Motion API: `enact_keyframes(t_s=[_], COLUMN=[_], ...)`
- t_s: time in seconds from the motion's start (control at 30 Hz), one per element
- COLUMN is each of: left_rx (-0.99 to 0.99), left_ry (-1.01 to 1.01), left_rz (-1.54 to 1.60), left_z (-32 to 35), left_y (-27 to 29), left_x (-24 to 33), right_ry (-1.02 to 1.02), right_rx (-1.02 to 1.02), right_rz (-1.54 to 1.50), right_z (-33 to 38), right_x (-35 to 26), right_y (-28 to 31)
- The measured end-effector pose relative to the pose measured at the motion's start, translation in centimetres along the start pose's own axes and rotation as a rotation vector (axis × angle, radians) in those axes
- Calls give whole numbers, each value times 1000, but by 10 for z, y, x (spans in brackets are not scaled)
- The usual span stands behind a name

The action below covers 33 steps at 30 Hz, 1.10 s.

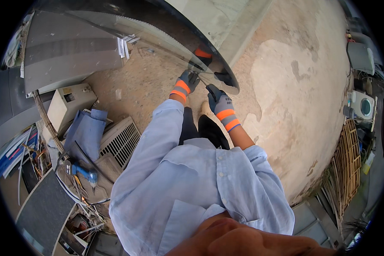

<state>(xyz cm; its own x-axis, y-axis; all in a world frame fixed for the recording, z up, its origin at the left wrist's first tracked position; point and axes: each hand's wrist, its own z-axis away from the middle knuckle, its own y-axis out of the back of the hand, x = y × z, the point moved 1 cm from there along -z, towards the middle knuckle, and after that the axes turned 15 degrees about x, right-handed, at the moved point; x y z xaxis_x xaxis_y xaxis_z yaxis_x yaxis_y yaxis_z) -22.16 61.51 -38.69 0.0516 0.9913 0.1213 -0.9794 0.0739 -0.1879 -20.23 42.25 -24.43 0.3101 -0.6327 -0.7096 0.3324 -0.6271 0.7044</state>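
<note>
A large glass panel with a dark glossy border stretches across the top, mirroring my gloves. Both hands wear grey gloves with orange cuff bands. Just under the panel's near edge is my left hand, fingers curled together; what they pinch is hidden. To its right, my right hand is closed around the dark end of a thin rod-like tool. The rod runs toward the left hand and the glass edge. Its exact kind and tip do not show clearly.
A blue cordless drill lies on a cluttered surface at left, near a slatted plastic grille and a beige box. Grey panels stand upper left. A bamboo rack and a white washing machine are at right.
</note>
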Motion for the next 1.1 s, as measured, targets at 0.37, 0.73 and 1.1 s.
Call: enact_keyframes(t_s=[0.37,0.73,1.1], left_rx=[9,-84,-155], left_ry=[-11,29,-29], left_rz=[-7,80,61], left_z=[-61,-74,-54], left_y=[-3,3,7], left_x=[-10,-4,-4], right_ry=[32,-160,-40], right_rx=[-90,-188,-207], right_rz=[220,267,304], right_z=[12,24,21], right_x=[-5,-13,-1], right_y=[-4,-19,-14])
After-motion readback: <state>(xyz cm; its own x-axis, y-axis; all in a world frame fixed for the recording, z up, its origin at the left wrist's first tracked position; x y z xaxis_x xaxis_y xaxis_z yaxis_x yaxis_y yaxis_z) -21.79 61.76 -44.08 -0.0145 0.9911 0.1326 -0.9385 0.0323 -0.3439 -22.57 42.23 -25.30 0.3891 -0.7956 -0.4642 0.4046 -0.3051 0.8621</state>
